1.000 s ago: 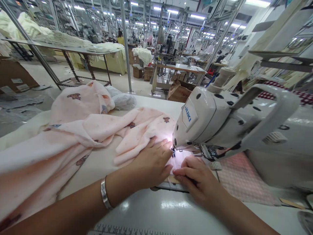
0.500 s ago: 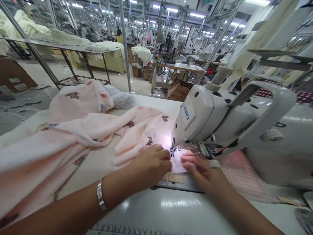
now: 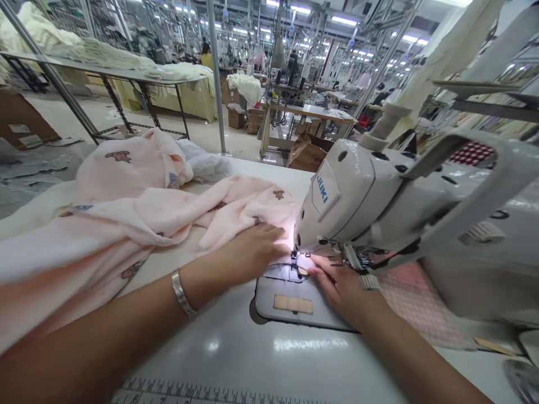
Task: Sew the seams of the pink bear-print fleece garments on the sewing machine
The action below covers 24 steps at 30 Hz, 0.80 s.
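Note:
A pale pink fabric (image 3: pixel 138 216) with small bear prints lies bunched across the left of the table and runs under the presser foot (image 3: pixel 294 260) of a white JUKI sewing machine (image 3: pixel 349 185). My left hand (image 3: pixel 242 252) rests on the fabric just left of the foot, fingers stretched forward. To the right of the foot, my right hand (image 3: pixel 345 286) has its thumb and index finger together at a small lit edge of the fabric. The needle tip is too small to make out. Below the foot shows the metal needle plate (image 3: pixel 265 300) with a tan strip (image 3: pixel 293 304) on it.
Pink checked cloth (image 3: pixel 421 303) lies under the machine arm at right. A ruler (image 3: pixel 181 393) runs along the near table edge. Behind stand a metal pole (image 3: pixel 217 84), a table heaped with cream fabric (image 3: pixel 126 62) and a cardboard box (image 3: pixel 309 150).
My left hand has moved forward and slightly left, its fingers straightening. The fabric has slid away under the foot, uncovering the plate. My right hand has stayed close to the foot.

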Tool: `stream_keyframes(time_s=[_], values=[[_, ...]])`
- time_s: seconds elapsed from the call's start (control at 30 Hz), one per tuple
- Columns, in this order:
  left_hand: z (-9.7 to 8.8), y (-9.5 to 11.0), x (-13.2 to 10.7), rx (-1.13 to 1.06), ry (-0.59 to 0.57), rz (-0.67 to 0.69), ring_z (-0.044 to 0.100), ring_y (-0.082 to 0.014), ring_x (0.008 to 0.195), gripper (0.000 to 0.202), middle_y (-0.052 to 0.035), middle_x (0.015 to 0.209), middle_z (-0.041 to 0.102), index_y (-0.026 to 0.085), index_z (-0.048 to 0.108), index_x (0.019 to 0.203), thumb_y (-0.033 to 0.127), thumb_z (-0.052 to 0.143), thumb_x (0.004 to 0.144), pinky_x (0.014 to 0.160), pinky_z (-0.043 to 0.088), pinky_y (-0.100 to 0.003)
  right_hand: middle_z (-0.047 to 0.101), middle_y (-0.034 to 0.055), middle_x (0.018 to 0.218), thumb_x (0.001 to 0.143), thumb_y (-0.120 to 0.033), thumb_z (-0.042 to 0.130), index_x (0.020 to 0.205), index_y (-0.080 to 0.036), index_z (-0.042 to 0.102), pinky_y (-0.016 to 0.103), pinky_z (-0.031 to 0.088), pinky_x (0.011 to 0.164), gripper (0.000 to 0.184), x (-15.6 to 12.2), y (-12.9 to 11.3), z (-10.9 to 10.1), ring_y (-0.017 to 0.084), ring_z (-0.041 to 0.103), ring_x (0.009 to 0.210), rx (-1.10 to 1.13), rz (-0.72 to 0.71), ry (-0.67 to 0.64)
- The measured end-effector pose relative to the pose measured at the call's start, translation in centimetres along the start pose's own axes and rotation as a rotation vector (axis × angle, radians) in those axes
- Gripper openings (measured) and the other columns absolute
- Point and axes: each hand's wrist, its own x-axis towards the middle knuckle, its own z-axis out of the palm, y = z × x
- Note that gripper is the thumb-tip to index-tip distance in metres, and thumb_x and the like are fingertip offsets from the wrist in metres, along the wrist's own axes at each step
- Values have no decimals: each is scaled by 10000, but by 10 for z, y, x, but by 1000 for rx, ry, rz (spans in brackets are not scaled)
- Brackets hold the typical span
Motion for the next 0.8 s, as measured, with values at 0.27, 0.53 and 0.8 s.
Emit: stream_keyframes(time_s=[0.27, 0.53, 0.8], values=[[-3, 50, -29, 160, -48, -54, 480, -252, 894, 264, -95, 959, 545, 123, 585, 940, 358, 489, 866, 818, 402, -421, 674, 51, 954, 855, -207, 495, 991, -219, 625, 382, 449, 806, 188, -12, -22, -25, 203, 605, 889, 78, -335, 67], [6, 72, -37, -41, -29, -222, 489, -241, 999, 214, -108, 1105, 545, 118, 542, 1015, 125, 419, 841, 894, 402, -403, 665, 36, 870, 857, -140, 487, 997, -169, 592, 301, 390, 627, 178, -15, -46, -25, 171, 529, 773, 229, -529, 17], [11, 52, -29, -6, 19, -199, 461, -276, 1079, 307, -128, 1141, 532, 122, 543, 1083, 339, 501, 870, 932, 376, -441, 675, 16, 902, 856, -116, 499, 942, -179, 609, 313, 414, 752, 153, -14, -36, -23, 150, 535, 817, 210, -489, 51]])
